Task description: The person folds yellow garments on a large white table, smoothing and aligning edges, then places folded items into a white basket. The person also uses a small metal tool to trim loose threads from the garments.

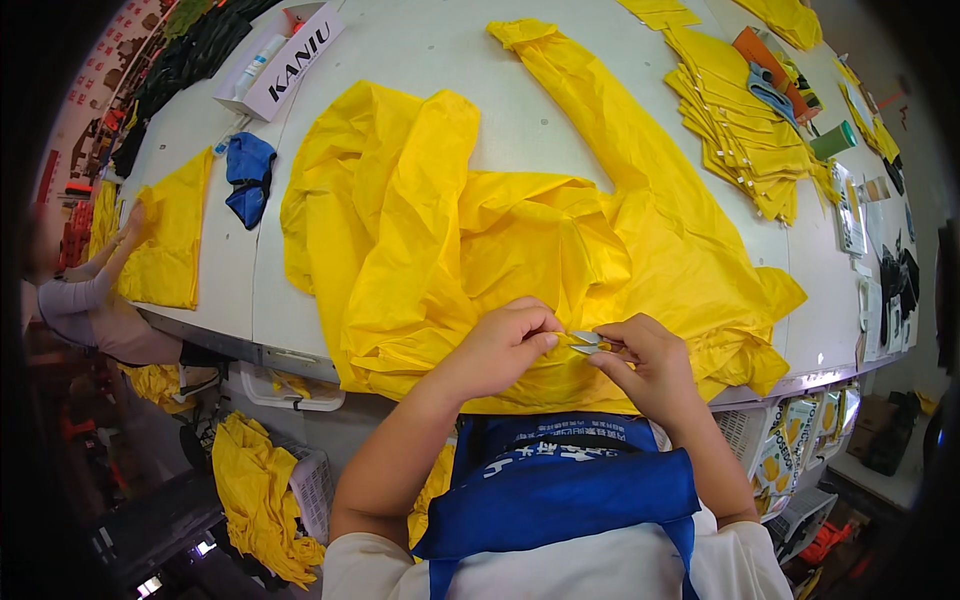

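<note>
Yellow garment lies spread across the white table, its near hem at the table edge. My left hand pinches the hem; my right hand grips small metal snips. I judge: keep fabric taut, cut threads only, blades clear of cloth.

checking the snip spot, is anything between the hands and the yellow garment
Nothing visible does. The left hand pinches the yellow garment directly, and the right hand holds small metal snips right at the fabric by the table edge.
</note>
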Motion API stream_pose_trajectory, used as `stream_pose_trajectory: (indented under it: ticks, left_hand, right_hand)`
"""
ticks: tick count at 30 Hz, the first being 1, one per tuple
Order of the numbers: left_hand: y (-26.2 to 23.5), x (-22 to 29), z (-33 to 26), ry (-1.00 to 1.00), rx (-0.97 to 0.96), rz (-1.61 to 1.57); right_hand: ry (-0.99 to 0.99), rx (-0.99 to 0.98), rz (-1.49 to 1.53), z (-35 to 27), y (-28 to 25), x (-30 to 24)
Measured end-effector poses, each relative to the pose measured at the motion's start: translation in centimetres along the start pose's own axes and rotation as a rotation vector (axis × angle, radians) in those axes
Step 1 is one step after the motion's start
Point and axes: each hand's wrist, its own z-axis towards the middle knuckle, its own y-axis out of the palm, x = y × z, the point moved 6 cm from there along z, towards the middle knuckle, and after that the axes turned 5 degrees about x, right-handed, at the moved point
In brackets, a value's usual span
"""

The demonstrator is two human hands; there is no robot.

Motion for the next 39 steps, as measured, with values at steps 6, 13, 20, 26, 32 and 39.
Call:
stream_pose_trajectory:
  ticks: [6, 13, 20, 26, 32, 39]
  left_hand:
    - [0.0, -0.8, 0.0, -0.087, 0.011, -0.05]
    - [-0.2, 0.3, -0.4, 0.054, 0.101, 0.082]
    - [3.6, 1.5, -3.8, 0.339, 0.186, 0.486]
    - [3.8, 0.6, -5.3, 0.363, 0.243, 0.49]
    - [4.2, -0.1, -5.5, 0.419, 0.194, 0.517]
    - [0.7, 5.4, -1.2, 0.23, 0.154, 0.337]
  right_hand:
    - [-0.092, 0.097, -0.013, -0.3, 0.6, 0.1]
    - [0.107, 0.234, 0.302, -1.0, 0.5, 3.0]
    - [0.304, 0.199, 0.345, 5.6, 1.6, 7.4]
    - [0.587, 0.155, 0.791, 2.2, 2.1, 8.6]
    - [0.612, 0.216, 1.006, 0.1, 2.1, 9.2]
    - [0.47, 0.273, 1.131, 1.9, 0.2, 6.5]
